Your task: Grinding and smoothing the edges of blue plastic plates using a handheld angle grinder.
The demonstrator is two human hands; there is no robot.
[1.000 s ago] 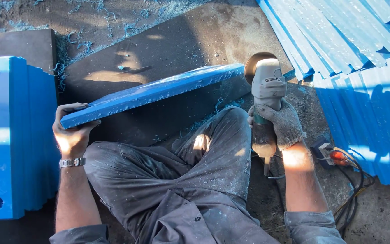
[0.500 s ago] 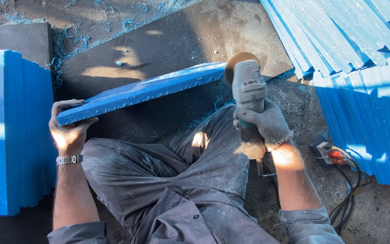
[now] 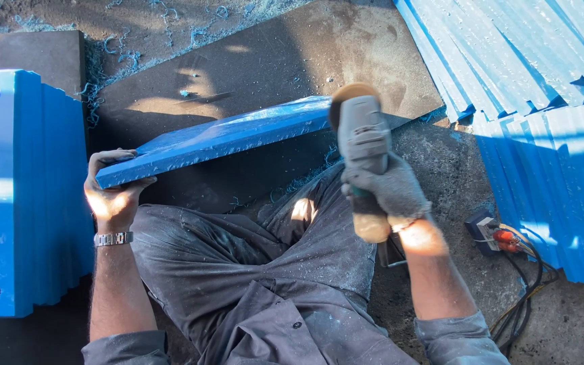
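MOVED: grey angle grinder (image 3: 361,145) has slid leftward along the flat blue plastic panel (image 3: 217,138), so more edge is worked | RIGHT: gloved right hand (image 3: 386,189) wrapped tight round grinder | LEFT: bare left hand (image 3: 113,196) clasps panel's near end, propped over lap.

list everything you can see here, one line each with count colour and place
blue panel: one, blue, tilted across the middle, near end in the left hand
angle grinder: one, grey, disc at the panel's far edge, in the right hand
stack of blue panels: one stack, blue with round holes, at left
fanned blue panels: many, blue, upper right and right
dark slab: one, dark grey, under the tilted panel
blue shavings: scattered, blue, on the ground at top left
power socket: one, with orange plug and cables, lower right
left hand: bare, wristwatch, grips the panel's end
right hand: grey glove, around the grinder's body
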